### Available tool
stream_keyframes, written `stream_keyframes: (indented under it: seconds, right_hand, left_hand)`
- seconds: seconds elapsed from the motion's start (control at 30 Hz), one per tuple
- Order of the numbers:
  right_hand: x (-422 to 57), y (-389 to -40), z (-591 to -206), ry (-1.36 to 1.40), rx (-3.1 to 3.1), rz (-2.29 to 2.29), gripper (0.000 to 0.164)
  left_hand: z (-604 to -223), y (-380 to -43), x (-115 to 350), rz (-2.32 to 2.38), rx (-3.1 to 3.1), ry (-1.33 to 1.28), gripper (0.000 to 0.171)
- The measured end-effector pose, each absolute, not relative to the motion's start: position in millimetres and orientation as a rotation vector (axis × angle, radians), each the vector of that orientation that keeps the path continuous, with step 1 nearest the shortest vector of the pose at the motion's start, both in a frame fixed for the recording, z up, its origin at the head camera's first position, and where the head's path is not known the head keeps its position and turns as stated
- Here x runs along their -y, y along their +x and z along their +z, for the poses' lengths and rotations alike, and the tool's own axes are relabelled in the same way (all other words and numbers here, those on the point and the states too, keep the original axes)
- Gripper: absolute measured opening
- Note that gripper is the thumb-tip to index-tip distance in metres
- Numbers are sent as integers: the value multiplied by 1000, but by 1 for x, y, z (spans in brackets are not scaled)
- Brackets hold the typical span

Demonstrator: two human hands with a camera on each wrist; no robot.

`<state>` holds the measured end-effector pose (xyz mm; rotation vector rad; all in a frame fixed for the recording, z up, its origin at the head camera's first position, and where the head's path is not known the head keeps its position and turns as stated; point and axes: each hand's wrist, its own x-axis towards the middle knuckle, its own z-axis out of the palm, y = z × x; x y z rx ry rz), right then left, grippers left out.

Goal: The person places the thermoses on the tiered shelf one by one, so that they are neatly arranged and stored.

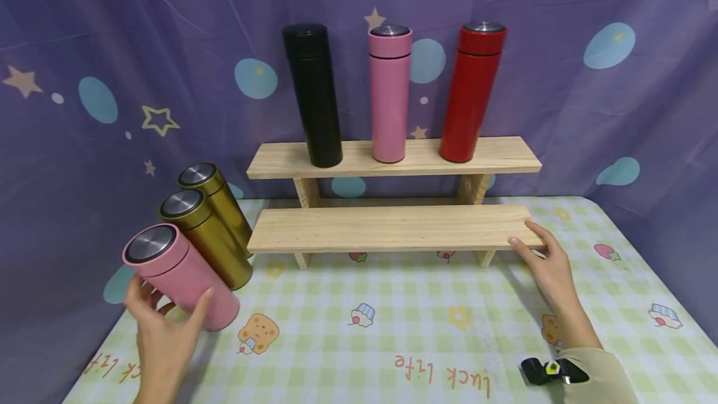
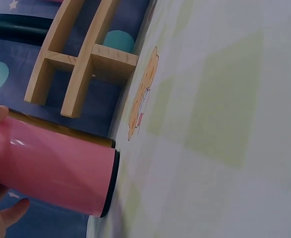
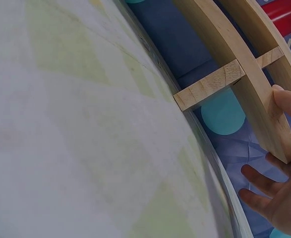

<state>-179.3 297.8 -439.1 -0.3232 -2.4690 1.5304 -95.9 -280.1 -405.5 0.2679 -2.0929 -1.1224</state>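
Note:
At the left, my left hand [image 1: 162, 332] grips a pink thermos [image 1: 185, 276] around its side, thumb toward the front. In the left wrist view, the thermos's dark base is right at the tablecloth. Just behind it stand two gold thermoses, a nearer gold thermos [image 1: 215, 245] and a farther gold thermos [image 1: 224, 204]. My right hand [image 1: 552, 270] rests on the right end of the two-step wooden shelf [image 1: 387, 229], thumb and forefinger on the lower board. The other fingers [image 3: 257, 181] spread loosely beside the board's end in the right wrist view.
On the shelf's upper board stand a black thermos [image 1: 314, 98], another pink thermos [image 1: 389, 98] and a red thermos [image 1: 472, 95]. A green-checked tablecloth [image 1: 404, 329] covers the table. Behind hangs a purple curtain [image 1: 533, 80] with stars and blue shapes.

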Motion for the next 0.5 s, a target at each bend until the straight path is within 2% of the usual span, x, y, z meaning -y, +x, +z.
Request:
stream_keyframes:
  seconds: [0.5]
  right_hand:
    - [-299,-180,-441,-322,2454,1559,78]
  left_hand:
    - [-406,-100,281,-1224,2070,375,106]
